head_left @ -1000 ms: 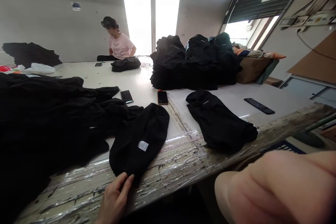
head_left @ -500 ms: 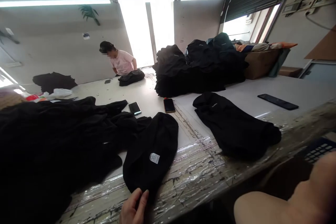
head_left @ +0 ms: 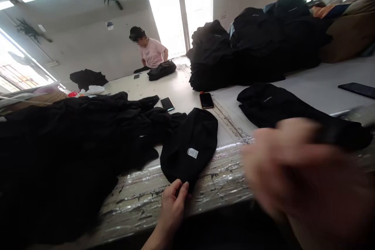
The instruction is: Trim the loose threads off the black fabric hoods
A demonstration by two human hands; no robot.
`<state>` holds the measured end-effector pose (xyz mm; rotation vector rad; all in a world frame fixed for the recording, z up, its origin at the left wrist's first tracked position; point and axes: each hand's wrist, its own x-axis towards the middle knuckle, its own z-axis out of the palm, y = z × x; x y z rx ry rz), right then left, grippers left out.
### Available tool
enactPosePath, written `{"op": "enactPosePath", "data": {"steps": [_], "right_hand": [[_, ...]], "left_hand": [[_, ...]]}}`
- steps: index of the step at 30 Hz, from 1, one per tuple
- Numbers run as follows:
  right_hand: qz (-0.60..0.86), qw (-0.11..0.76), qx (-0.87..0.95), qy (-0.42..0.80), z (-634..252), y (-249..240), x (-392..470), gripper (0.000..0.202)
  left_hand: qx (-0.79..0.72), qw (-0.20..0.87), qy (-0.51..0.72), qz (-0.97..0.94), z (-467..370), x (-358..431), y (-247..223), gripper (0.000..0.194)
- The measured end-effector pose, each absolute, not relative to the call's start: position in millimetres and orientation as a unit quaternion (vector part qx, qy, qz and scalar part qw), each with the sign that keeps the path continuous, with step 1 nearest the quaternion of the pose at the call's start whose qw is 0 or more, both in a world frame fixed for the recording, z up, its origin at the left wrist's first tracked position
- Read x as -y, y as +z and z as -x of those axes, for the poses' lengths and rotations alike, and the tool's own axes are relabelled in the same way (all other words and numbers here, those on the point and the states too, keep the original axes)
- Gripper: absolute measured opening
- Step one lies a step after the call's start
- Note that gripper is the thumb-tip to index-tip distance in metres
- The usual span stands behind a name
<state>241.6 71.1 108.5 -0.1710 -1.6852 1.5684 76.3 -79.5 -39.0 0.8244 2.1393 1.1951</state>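
A black fabric piece (head_left: 181, 140), rounded at its far end and bearing a white label (head_left: 192, 153), lies flat near the table's front edge. My left hand (head_left: 174, 199) pinches its near end between thumb and fingers. My right hand (head_left: 290, 164) is raised on the right, smeared by motion; whether it holds anything cannot be made out. Behind it, partly covered by it, lies a folded black garment (head_left: 263, 103) with a small light mark. On the left spreads a large loose heap of black fabric (head_left: 73, 156), touching or close to the labelled piece.
The pale table (head_left: 181, 82) has a worn, taped front edge. Two phones (head_left: 167, 104) lie mid-table, and a dark flat device (head_left: 357, 90) at right. Tall stacks of black garments (head_left: 234, 54) stand behind. A person (head_left: 150, 50) works across the table beside a dark bundle (head_left: 161, 70).
My right hand has come up from the lower right corner to in front of the folded garment. My left hand still pinches the labelled piece. The view has tilted and shifted.
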Motion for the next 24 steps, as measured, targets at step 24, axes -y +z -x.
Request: {"op": "enactPosePath", "data": {"steps": [24], "right_hand": [[0.126, 0.216, 0.889, 0.383, -215, -5, -64, 0.018]], "left_hand": [[-0.513, 0.496, 0.701, -0.003, -90, 71, -4, 0.029]]}}
